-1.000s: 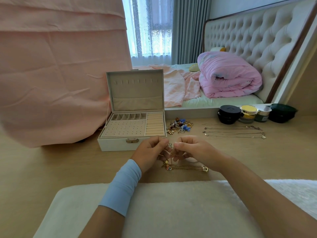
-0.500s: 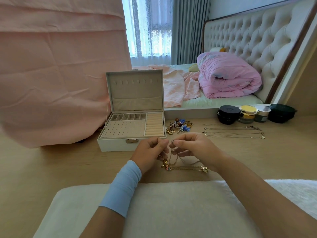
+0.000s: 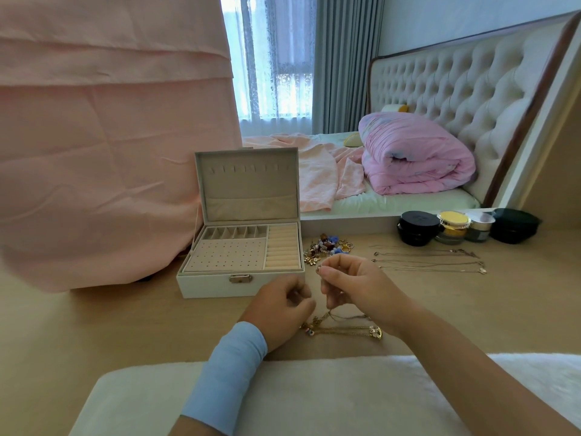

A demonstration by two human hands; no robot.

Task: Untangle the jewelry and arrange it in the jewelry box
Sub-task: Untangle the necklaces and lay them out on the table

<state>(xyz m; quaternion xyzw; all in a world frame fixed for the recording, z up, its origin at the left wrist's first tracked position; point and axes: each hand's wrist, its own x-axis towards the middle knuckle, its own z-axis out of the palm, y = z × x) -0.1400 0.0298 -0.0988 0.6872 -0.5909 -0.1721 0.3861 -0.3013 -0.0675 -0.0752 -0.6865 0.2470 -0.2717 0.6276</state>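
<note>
A white jewelry box (image 3: pixel 242 283) stands open on the wooden table, its lid upright and its trays bare. Just in front of it, my right hand (image 3: pixel 355 286) pinches a small pendant of a thin chain and holds it lifted. My left hand (image 3: pixel 279 306) pinches the same tangle lower down, beside the right hand. The tangled gold chains (image 3: pixel 342 328) trail from my fingers onto the table below. A pile of colourful earrings and charms (image 3: pixel 327 245) lies right of the box. Several thin necklaces (image 3: pixel 427 262) lie stretched out further right.
Black, yellow and grey cosmetic jars (image 3: pixel 465 226) stand at the table's back right. A pink cloth (image 3: pixel 103 146) covers something large on the left. A white fluffy cushion (image 3: pixel 314 401) lies at the near edge. A bed with a pink duvet (image 3: pixel 415 155) is behind.
My right hand has risen with the pendant and drawn the chain upward. My left hand has moved down a little toward the table. The hands are now further apart.
</note>
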